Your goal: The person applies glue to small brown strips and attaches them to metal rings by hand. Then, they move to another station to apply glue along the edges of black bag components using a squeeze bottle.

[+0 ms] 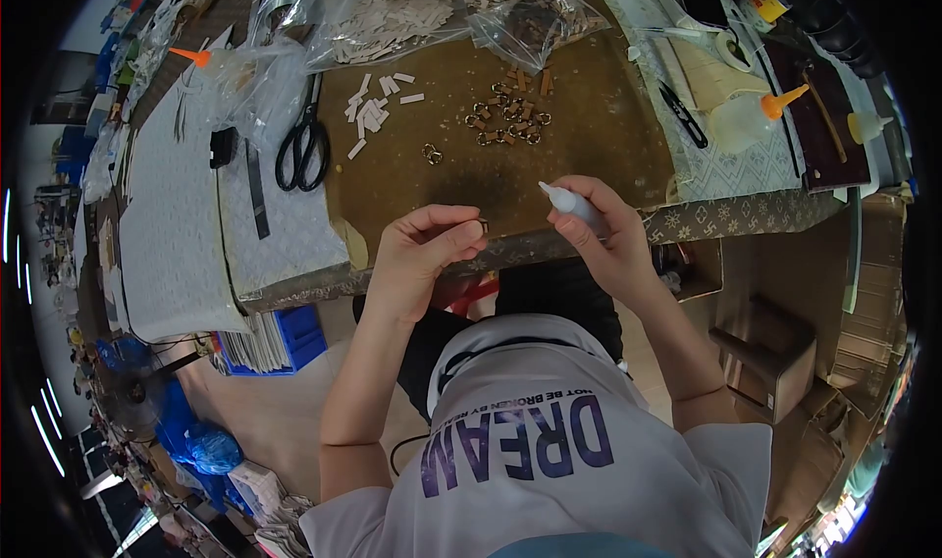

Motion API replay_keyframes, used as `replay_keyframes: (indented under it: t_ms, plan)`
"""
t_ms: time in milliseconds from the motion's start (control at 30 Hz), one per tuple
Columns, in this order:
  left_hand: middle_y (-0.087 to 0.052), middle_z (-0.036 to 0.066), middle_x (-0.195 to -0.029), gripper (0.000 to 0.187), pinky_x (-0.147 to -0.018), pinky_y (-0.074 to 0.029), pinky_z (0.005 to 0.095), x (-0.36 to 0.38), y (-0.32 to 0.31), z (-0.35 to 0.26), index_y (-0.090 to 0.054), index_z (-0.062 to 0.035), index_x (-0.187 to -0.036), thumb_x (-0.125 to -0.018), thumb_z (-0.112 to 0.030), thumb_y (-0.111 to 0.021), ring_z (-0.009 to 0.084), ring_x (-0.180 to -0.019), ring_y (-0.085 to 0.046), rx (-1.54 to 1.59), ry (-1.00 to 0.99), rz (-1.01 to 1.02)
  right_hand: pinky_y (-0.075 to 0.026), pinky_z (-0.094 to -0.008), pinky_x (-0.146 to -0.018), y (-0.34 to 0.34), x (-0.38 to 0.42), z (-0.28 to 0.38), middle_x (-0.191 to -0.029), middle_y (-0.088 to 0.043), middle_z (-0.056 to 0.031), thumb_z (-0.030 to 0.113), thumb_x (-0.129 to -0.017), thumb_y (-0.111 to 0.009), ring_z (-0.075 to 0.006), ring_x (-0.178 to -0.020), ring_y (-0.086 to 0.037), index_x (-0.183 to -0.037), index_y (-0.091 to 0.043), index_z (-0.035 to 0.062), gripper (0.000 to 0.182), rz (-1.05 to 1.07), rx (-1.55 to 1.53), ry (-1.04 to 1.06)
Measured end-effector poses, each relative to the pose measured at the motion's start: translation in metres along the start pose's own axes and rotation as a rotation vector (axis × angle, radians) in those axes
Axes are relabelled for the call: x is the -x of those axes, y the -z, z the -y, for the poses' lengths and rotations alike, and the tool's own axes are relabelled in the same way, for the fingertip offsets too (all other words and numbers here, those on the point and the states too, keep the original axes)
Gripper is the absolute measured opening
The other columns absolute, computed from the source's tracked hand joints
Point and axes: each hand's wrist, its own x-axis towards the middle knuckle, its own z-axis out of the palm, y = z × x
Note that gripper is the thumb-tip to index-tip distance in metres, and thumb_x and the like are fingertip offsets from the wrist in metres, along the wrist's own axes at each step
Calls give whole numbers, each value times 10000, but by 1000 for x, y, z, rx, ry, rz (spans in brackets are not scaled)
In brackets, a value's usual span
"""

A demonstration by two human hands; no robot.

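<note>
My left hand [422, 254] is pinched at thumb and forefinger on a small dark piece [483, 225], mostly hidden by the fingertips; its kind is hard to make out. To its right, my right hand [613, 234] grips a small white squeeze bottle [579, 208], its narrow nozzle tilted up and left. Both hands are over the table's front edge. Ahead of them on the brown work mat [412, 185] lie a cluster of metal rings with brown tabs [507, 118], a small pair of loose rings [432, 154] and several pale strips [371, 114].
Black-handled scissors [303, 154] lie left of the mat, beside a dark flat strip [257, 195]. Clear plastic bags [392, 28] of small pieces are at the back. On the right are thread snips [684, 116] and an orange-tipped bottle [746, 121]. A blue bin [299, 340] stands below left.
</note>
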Motion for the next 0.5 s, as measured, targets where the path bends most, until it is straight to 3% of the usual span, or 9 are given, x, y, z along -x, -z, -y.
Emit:
replay_keyframes:
  t_ms: [300,500]
  plan:
    - [-668,79,-841,202,-685,-517,217,0,1,1,-650,14,-991,-796,-27,-686,123,-738,-645,-15,3,-8,-426,-220,-749,-1,-1,-7,-906,-581,-26,149,-894,-600,-81,-817,-520,-1114,-539,10,267,-11,-1,40]
    - [-658,56,-844,163,-681,-512,211,0,4,4,-635,-8,-980,-820,-31,-659,118,-737,-637,-26,-14,33,-410,-210,-741,0,-4,-6,-938,-538,-24,167,-944,-523,-72,-821,-485,-1166,-456,26,271,20,-127,64]
